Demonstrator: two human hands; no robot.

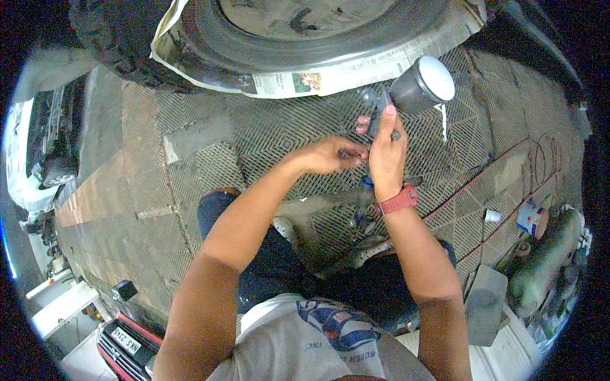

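a spray gun (379,109) is held up a little right of centre in the upper half of the frame, its dark grey cup (408,93) tipped toward the upper right with a white round top (436,78) facing outward. the right hand (386,149) has its grip clenched around the gun's body, thumb laid along the near side and fingertips showing past the far side. a red watch (399,200) circles the right wrist, and a small blue piece (367,182) shows just beside that wrist.

the left hand (332,155) is just left of the right one, fingers curled and pointing toward it; they are blurred, so i cannot tell whether its grip is closed on anything.

above them, across the top of the frame, sits a wheel (305,18) with newspaper (276,87) tucked round its lower edge. below the hands lies a floor of ridged tiles (279,127). the person's dark trousers (270,273) and pale clogs (284,228) show at lower centre.

a red hose (438,207) runs over the floor on the right, near a labelled can (532,220) and a greenish tank (543,263). a white car (32,159) stands at the left edge, and a red vehicle (124,346) at lower left.
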